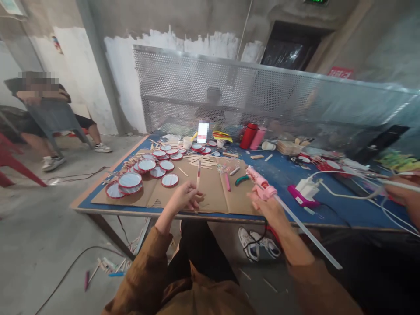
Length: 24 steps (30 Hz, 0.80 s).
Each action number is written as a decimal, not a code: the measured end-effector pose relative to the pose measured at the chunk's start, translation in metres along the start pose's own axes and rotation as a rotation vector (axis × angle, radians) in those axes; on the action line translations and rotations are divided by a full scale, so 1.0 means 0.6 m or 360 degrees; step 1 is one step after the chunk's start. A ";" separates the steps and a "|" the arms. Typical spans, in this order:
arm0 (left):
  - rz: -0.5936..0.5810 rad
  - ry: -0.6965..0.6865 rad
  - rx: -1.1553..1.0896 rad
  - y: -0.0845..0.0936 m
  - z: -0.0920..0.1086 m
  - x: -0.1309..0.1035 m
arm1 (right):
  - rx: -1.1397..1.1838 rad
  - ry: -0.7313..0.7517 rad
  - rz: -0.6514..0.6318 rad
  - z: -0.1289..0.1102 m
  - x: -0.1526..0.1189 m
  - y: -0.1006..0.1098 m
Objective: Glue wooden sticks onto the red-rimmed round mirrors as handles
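My left hand [185, 197] is closed by the fingertips around the lower end of a flat wooden stick [198, 173], which stands roughly upright and has a darker reddish band. In my right hand [267, 208] is a pink glue gun [262, 183], its nozzle pointing away to the upper left. A long translucent glue stick [310, 234] juts from the gun's back end. Both hands are over the front of a flattened cardboard sheet [213, 199]. Left of my left hand lie several round discs with red rims, the nearest disc [169, 180] on the cardboard.
Loose wooden sticks [201, 162] lie behind my hands. A pink marker [227, 181] and green tool [242, 180] lie between them. A purple power strip [303, 197] with white cables is at right, near another person's hand [403, 192]. Red bottle [248, 135] and phone [203, 132] stand behind.
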<state>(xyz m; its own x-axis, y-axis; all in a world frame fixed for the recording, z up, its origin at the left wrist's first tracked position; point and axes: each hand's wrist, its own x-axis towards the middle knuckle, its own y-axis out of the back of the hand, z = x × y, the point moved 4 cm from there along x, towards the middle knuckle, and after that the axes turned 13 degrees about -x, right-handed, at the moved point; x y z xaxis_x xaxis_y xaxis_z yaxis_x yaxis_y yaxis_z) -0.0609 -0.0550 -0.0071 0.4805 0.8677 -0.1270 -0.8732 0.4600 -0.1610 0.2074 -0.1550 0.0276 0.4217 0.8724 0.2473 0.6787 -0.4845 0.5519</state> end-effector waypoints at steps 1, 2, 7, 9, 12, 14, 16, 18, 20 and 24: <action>0.0015 0.0028 0.0012 -0.001 0.001 0.000 | -0.0258 -0.0002 0.0090 0.023 0.018 0.032; 0.0028 0.0048 0.0020 -0.002 0.002 0.000 | -0.0537 0.0018 0.0107 0.044 0.037 0.061; 0.0025 0.0078 0.0039 -0.003 0.000 0.006 | -0.1357 0.0087 -0.0252 0.138 0.121 0.149; 0.0031 0.0083 0.0044 -0.001 -0.004 0.010 | -0.1565 0.0083 -0.0407 0.163 0.147 0.162; 0.0034 0.0109 0.0049 -0.001 -0.005 0.013 | -0.1720 0.0133 -0.0652 0.188 0.182 0.162; 0.0034 0.0136 0.0061 -0.002 -0.003 0.011 | -0.1823 0.0146 -0.0774 0.198 0.201 0.157; 0.0040 0.0158 0.0063 -0.004 0.001 0.008 | -0.1905 0.0155 -0.0840 0.202 0.217 0.151; 0.0041 0.0160 0.0050 -0.005 0.004 0.006 | -0.1951 0.0148 -0.0873 0.201 0.225 0.146; 0.0040 0.0150 0.0040 -0.007 0.005 0.004 | -0.2014 0.0128 -0.0920 0.197 0.225 0.142; 0.0077 0.0143 0.0052 -0.005 0.002 0.007 | -0.2136 0.0117 -0.0964 0.184 0.206 0.147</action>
<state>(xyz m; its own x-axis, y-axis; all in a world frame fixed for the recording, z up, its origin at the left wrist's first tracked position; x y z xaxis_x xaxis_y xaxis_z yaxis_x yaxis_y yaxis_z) -0.0563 -0.0527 -0.0061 0.4418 0.8694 -0.2212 -0.8970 0.4252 -0.1205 0.3859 -0.0972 0.0192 0.2243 0.9367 -0.2689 -0.3337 0.3331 0.8819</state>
